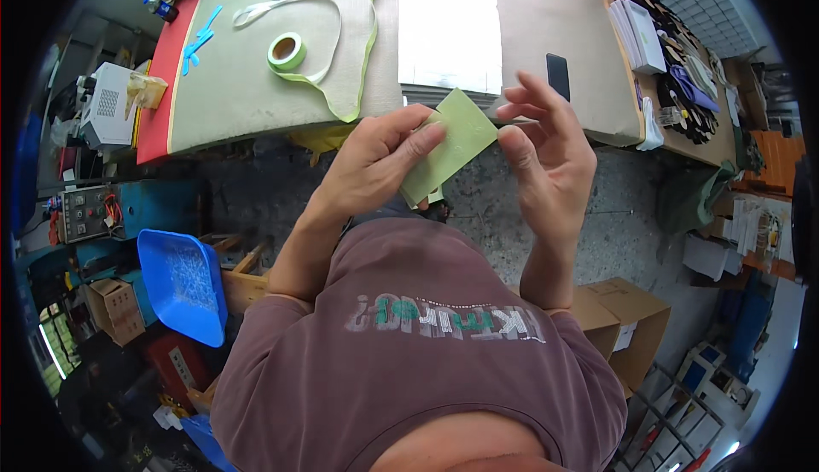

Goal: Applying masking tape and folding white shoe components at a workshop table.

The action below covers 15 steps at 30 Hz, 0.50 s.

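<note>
A light green rectangular piece (461, 138), flat and tilted, is pinched between the thumb and fingers of my left hand (381, 155) in front of the table edge. Close to its right-hand corner is my right hand (553, 161), palm turned inward with the fingers spread. Whether the right thumb touches that corner, I cannot tell. Below the piece, a smaller bit of the same pale green shows past its lower edge. On the table beyond lies a roll of green-edged tape (279, 61), with a long green strip (365, 71) curving beside it.
A white sheet (450, 28) covers the table's middle, with a black phone (558, 76) to its right. Blue strips (198, 43) lie near the red left edge. A blue basin (175, 289) stands at lower left, a cardboard box (640, 318) at lower right.
</note>
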Each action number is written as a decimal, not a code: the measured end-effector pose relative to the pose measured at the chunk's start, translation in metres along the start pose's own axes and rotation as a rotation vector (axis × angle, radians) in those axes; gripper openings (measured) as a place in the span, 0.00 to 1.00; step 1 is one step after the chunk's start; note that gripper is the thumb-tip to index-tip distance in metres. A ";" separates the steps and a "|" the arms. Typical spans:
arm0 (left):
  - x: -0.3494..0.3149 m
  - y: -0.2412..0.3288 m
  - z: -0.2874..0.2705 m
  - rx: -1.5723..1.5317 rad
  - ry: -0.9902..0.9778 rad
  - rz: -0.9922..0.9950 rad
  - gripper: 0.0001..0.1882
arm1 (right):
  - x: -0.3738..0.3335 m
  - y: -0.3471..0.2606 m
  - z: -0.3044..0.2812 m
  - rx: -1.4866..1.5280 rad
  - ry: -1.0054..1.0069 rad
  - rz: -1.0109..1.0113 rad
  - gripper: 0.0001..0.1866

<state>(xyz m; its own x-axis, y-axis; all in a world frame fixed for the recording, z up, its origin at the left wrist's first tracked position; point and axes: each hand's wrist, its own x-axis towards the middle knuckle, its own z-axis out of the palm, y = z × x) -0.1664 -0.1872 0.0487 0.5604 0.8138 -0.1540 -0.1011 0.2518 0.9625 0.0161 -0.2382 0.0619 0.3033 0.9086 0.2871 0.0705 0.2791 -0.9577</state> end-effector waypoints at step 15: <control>0.114 -0.010 -0.136 0.336 -0.404 -0.147 0.08 | 0.101 0.109 0.047 0.054 -0.462 0.260 0.10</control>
<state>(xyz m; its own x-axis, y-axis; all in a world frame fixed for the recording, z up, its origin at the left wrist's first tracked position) -0.2134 -0.0261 -0.0090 0.8265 0.5002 -0.2583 0.2337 0.1126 0.9658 0.0094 -0.1017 -0.0123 -0.1473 0.9886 0.0315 -0.0044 0.0312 -0.9995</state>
